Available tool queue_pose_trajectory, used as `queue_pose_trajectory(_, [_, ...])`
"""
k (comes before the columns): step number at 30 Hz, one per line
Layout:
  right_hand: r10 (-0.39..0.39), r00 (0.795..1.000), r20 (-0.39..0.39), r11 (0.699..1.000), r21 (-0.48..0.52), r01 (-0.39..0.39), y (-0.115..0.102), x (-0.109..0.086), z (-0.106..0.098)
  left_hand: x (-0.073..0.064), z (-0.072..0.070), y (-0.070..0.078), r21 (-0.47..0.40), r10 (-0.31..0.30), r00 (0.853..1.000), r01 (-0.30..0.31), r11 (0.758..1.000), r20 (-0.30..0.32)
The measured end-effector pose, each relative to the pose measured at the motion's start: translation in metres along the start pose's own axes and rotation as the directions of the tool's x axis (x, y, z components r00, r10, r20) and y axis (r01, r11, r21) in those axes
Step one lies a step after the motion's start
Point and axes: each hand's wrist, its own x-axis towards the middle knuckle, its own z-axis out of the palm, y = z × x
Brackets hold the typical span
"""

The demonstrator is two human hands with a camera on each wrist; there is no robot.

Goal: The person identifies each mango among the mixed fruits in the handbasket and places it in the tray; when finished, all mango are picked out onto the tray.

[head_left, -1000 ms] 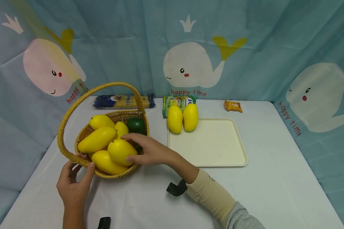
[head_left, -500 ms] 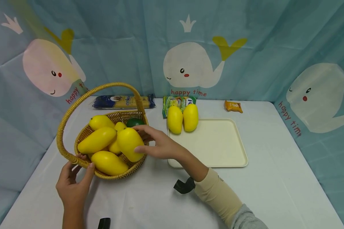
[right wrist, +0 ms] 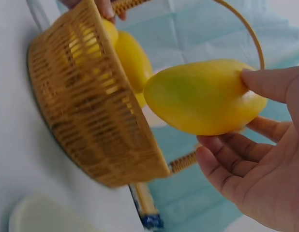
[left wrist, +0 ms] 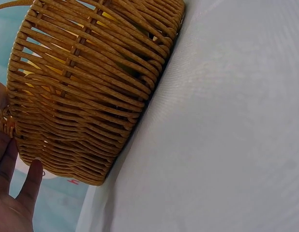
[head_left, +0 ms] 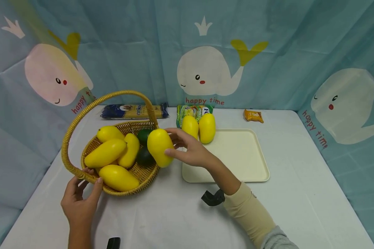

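Note:
My right hand (head_left: 190,148) pinches a yellow mango (head_left: 160,148) between thumb and fingers, above the right rim of the wicker basket (head_left: 124,193). In the right wrist view this mango (right wrist: 202,96) shows a greenish patch, the thumb on one side and fingers on the other. With thumb and fingers my left hand (head_left: 81,199) holds the basket's near left rim, at the foot of its arched handle (head_left: 69,138). Several mangoes (head_left: 106,153) lie inside the basket, beside dark green fruits (head_left: 144,157). The left wrist view shows the basket's woven side (left wrist: 86,92) above the white cloth.
A cream tray (head_left: 233,159) lies right of the basket. Two mangoes (head_left: 207,128) rest at its far left corner, in front of a green packet (head_left: 187,110). Behind the basket is a long blue-and-yellow packet (head_left: 131,111). A small orange packet (head_left: 253,116) sits at the back right.
My right hand has lifted the mango out of the basket and moved it right, over the rim. More of the dark green fruits now shows. The left hand has stayed at the rim.

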Motion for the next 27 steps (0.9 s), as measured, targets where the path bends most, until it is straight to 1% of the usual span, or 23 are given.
queue_pose_trajectory(4, [0.043, 0.998, -0.054, 0.999, -0.026, -0.044, 0.004, -0.006, -0.012, 0.0, -0.001, -0.001, -0.009, 0.011, 1.0, -0.01, 1.0, 0.013])
queue_pose_trajectory(7, [0.079, 0.993, -0.087, 0.996, -0.026, -0.082, 0.005, -0.011, -0.02, 0.0, -0.002, -0.002, -0.029, 0.028, 0.999, -0.027, 0.999, 0.019])
queue_pose_trajectory(11, [0.104, 0.986, -0.131, 0.994, -0.006, -0.106, 0.008, -0.015, -0.032, 0.0, -0.002, -0.002, -0.053, 0.04, 0.999, -0.04, 0.998, 0.016])
queue_pose_trajectory(14, [0.131, 0.975, -0.177, 0.991, 0.021, -0.129, 0.011, -0.018, -0.042, -0.001, -0.001, -0.002, -0.062, 0.04, 0.999, -0.039, 0.997, 0.008])
queue_pose_trajectory(20, [0.192, 0.939, -0.285, 0.98, 0.103, -0.17, 0.013, -0.025, -0.065, 0.0, -0.001, -0.002, -0.057, 0.043, 0.999, -0.042, 0.997, 0.011])
queue_pose_trajectory(22, [0.2, 0.925, -0.322, 0.979, 0.101, -0.177, 0.014, -0.027, -0.074, 0.0, -0.001, -0.002, -0.043, 0.047, 0.999, -0.046, 0.998, 0.017])
queue_pose_trajectory(27, [0.208, 0.89, -0.405, 0.978, 0.069, -0.197, 0.019, -0.034, -0.094, 0.0, -0.001, -0.002, -0.042, 0.047, 0.999, -0.046, 0.998, 0.019])
